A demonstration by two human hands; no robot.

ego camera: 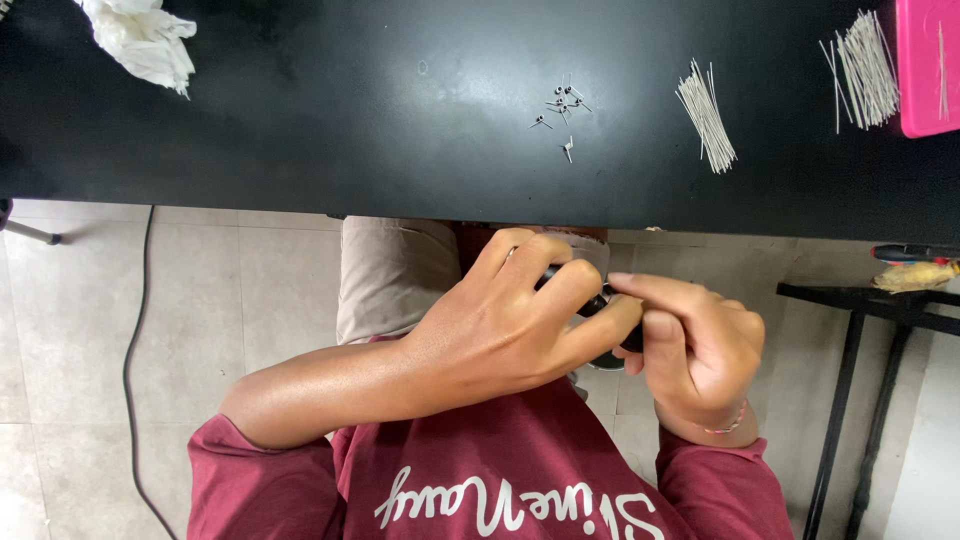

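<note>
Fingers of the left hand (500,330) and right hand (700,350) curl tight round one small black tool (600,305) — far off lie two wire bundles (706,115) on the black table (350,120).

Two hands, left (500,330) and right (700,350), one small black tool (610,305) between them, one black table (350,110), two bundles of thin wires (706,115) (865,68), one cluster of several small bent wire pieces (562,105), one white crumpled cloth (142,38), one pink tray (928,65)
</note>
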